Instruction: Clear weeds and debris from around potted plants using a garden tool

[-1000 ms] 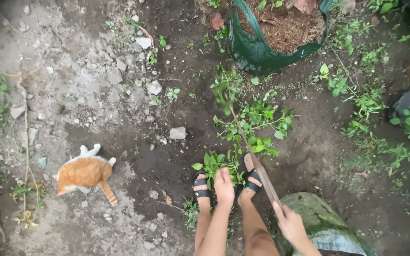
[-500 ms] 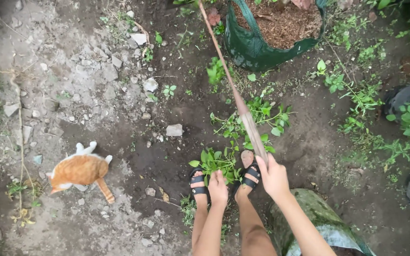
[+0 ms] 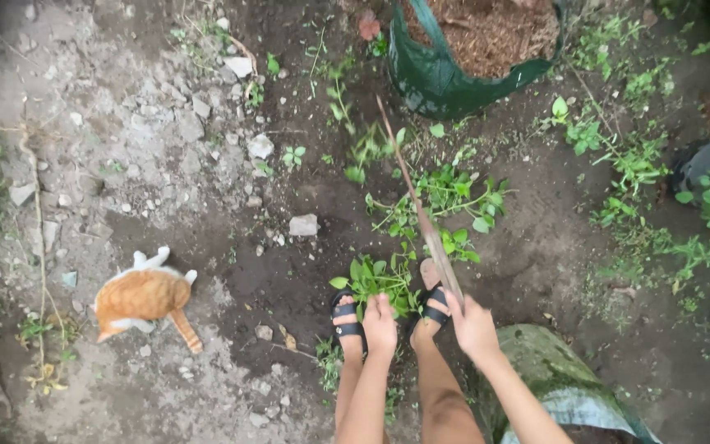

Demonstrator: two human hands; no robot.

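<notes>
My right hand (image 3: 472, 324) grips the lower end of a long thin wooden stick (image 3: 415, 196) that slants up and to the left over the dark soil, its tip among small weeds. My left hand (image 3: 380, 322) is closed on a leafy green plant (image 3: 374, 280) low between my feet. Both feet are in black sandals (image 3: 347, 324), planted on the soil on either side of the plant. More leafy green stems (image 3: 452, 197) spread on the ground just beyond my right foot.
An orange and white cat (image 3: 143, 297) lies on the gravel at the left. A dark green grow bag (image 3: 447, 76) filled with brown mulch stands at the top. A grey stone (image 3: 303, 224) lies in the middle, weeds grow at the right, and a mossy sack (image 3: 564, 381) is by my right leg.
The stick swung up and forward, then came back down and shorter in view. My right hand moved up beside my right foot. My left hand stayed on the plant.
</notes>
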